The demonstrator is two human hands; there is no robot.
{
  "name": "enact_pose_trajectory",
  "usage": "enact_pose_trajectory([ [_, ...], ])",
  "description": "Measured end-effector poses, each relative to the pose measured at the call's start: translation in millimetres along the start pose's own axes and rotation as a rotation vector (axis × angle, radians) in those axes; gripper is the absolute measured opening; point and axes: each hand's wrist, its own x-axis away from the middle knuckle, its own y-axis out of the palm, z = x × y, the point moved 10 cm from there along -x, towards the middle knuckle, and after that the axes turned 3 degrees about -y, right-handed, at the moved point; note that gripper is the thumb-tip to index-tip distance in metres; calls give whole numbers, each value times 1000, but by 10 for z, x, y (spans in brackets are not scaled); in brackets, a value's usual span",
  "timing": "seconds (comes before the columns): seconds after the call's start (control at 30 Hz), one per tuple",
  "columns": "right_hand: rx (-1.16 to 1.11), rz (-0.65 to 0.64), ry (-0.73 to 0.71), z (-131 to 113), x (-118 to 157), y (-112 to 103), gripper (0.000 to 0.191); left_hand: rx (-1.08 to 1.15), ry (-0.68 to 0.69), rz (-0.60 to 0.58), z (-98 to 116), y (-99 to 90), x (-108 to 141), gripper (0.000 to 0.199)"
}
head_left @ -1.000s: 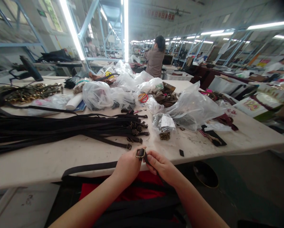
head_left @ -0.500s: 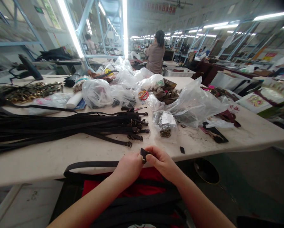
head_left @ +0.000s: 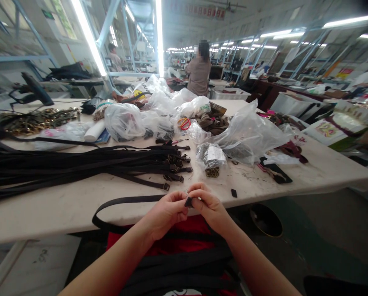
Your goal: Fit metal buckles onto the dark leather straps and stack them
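My left hand (head_left: 169, 211) and my right hand (head_left: 208, 205) meet just over the table's front edge, fingertips almost touching. Both are closed on a black strap (head_left: 125, 200), whose dark end (head_left: 188, 202) pokes out between my thumbs and fingers. From my left hand the strap runs left over the table, then loops back down toward my lap. Fingers cover most of the end, so any buckle there is hidden. Beyond, to the left, lies a bundle of black straps (head_left: 79, 164) with metal buckles (head_left: 174, 164) at their right ends.
Clear plastic bags (head_left: 245, 135) crowd the table's middle, one holding small brass-coloured parts (head_left: 212, 172). A small black piece (head_left: 233, 193) lies near the front edge. Metal hardware (head_left: 45, 119) is heaped at the far left. Behind the table stands a person (head_left: 198, 74).
My left hand has turned, its thumb and fingers now showing more. The strap's end has tilted down between my fingers, and the strap's loop has shifted right and up.
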Motion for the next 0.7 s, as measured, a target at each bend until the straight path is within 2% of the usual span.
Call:
enact_pose_trajectory([
  [0.1,-171,76,-40,-259,65,-112,15,-54,-33,69,-168,-84,-128,17],
  [0.17,-181,134,-26,-407,84,-231,19,-63,-48,140,-241,-162,-176,16],
  [0.2,-81,142,-3,-446,79,-277,18,-56,-46,159,-254,-183,-185,15],
  [0.27,302,123,54,-446,55,-335,14,-33,-32,169,-242,-186,-179,16],
  [0.37,873,31,111,-275,35,-285,16,4,-19,172,-225,-163,-139,20],
  [0.43,1068,-32,144,-82,48,-207,19,39,-25,181,-279,-168,-152,26],
  [0.57,1155,-127,136,249,38,-68,22,159,-11,164,-411,-235,-344,42],
  [0.7,1059,-88,113,343,18,-47,25,157,19,137,-408,-315,-384,44],
])
